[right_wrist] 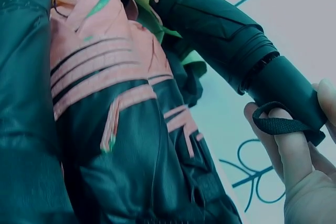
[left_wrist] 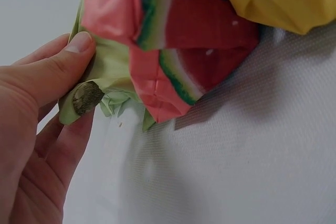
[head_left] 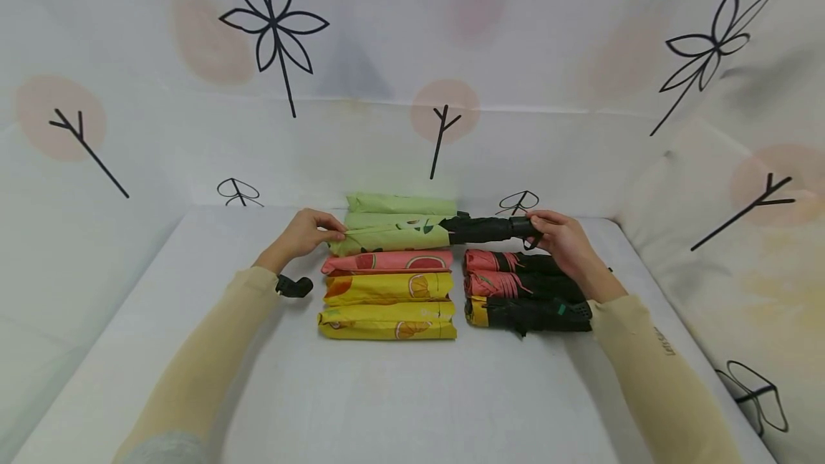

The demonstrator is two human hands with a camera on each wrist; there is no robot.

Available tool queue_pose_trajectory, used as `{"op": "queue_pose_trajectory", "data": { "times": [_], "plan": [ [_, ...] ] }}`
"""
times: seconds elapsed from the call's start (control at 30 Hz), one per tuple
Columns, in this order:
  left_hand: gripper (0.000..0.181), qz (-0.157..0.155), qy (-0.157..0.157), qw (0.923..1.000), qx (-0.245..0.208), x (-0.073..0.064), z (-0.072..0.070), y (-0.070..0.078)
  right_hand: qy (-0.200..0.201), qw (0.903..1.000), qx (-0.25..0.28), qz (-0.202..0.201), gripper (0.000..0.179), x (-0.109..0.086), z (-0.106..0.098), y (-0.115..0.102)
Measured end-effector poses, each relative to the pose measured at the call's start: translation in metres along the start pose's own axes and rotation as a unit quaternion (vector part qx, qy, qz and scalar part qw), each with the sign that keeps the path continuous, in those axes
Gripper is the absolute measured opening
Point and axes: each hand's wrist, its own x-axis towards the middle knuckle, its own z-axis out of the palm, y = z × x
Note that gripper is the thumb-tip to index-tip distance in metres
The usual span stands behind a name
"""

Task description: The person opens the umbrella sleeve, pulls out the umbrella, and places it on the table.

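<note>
A black folded umbrella (head_left: 483,230) lies partly inside a light green fruit-print sleeve (head_left: 412,235) at the back of the group. My left hand (head_left: 306,233) pinches the sleeve's left end; in the left wrist view, thumb and fingers hold the green cloth (left_wrist: 113,59) beside the watermelon-print sleeve. At the other end, my right hand (head_left: 567,242) holds the umbrella's black handle (right_wrist: 286,95) with its fingertips. One finger is through the handle's wrist strap (right_wrist: 278,124). More light green cloth (head_left: 402,203) lies just behind the umbrella.
In front lie a pink watermelon-print sleeve (head_left: 393,262) and two yellow orange-print sleeves (head_left: 387,290). To their right are two black-and-pink folded umbrellas (head_left: 493,285) and a black-and-yellow one (head_left: 525,315). A white printed cloth wall (head_left: 387,149) stands behind the white table (head_left: 399,399).
</note>
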Motion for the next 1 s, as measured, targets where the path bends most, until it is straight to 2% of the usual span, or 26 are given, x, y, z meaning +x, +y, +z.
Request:
{"op": "queue_pose_trajectory", "data": {
  "times": [0.3, 0.53, 0.67, 1.0],
  "plan": [
    [0.01, 0.0, -0.001, 1.0, -0.001, 0.0, 0.001, -0.002, 0.003, 0.9991, 0.041, -0.005, 0.02, -0.001, -0.013, 0.003],
    [0.008, 0.013, 0.004, 0.9999, 0.0, 0.0, 0.001, -0.004, 0.006, 0.9975, 0.07, 0.001, 0.02, -0.004, -0.027, -0.002],
    [0.009, 0.001, 0.002, 1.0, -0.006, -0.001, 0.0, -0.002, 0.011, 0.9973, 0.073, 0.005, 0.021, -0.007, -0.035, -0.005],
    [0.011, 0.005, 0.001, 1.0, 0.006, -0.001, 0.001, -0.004, -0.005, 0.9946, 0.104, -0.001, 0.028, -0.014, -0.051, -0.009]
  ]
}}
